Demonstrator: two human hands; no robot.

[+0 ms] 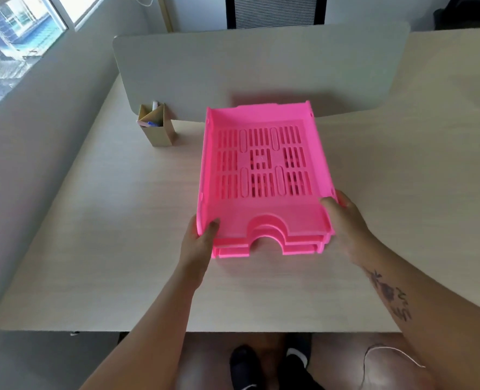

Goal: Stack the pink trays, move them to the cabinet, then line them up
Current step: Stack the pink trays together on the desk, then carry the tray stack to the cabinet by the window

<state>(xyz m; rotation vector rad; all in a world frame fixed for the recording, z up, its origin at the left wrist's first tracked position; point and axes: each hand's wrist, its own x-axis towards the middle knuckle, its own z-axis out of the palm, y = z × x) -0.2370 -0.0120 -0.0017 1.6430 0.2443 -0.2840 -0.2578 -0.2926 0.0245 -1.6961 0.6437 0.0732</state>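
Single head-worn view, steeply down and forward, close over desk point(92, 220) edge

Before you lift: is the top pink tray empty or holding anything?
Empty. The top pink tray shows only its bare slotted floor, nested on the trays beneath, with the left hand and right hand gripping its near corners.

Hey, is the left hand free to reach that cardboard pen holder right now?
Probably not yet. The left hand is gripping the near left corner of the pink trays. The desk between it and the pen holder is bare, so letting go clears the way.
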